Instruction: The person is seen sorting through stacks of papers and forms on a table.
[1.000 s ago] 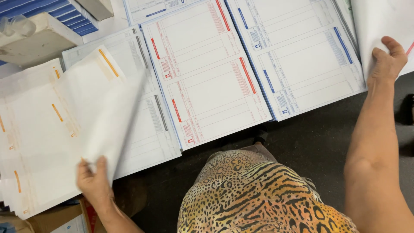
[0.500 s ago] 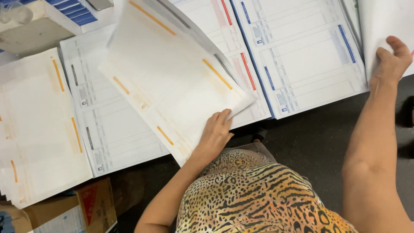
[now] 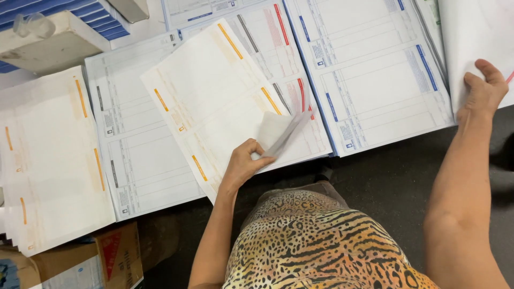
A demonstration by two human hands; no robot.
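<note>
Centrally, orange sheet (image 3: 214,101) held by left hand (image 3: 243,163), near corner pinched and curled up; sheet extended up-left from hand, long axis diagonal, laid over grey stack (image 3: 131,128) and red stack (image 3: 278,43). Right hand (image 3: 484,88) closed on white sheets (image 3: 471,37), far right. Five stacks counted, orange stack (image 3: 48,155) and blue stack (image 3: 375,69) included.

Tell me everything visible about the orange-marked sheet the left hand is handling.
The orange-marked sheet is a large white paper form with faint ruled fields and short orange bars near its edges. It looks thin and flexible. It lies tilted, slanting across the grey-marked stack and the red-marked stack. Its lower right corner is curled up, pinched by the left hand. Its lower edge overhangs the table's front. Nothing else touches it; the right hand holds other paper far right.
</note>
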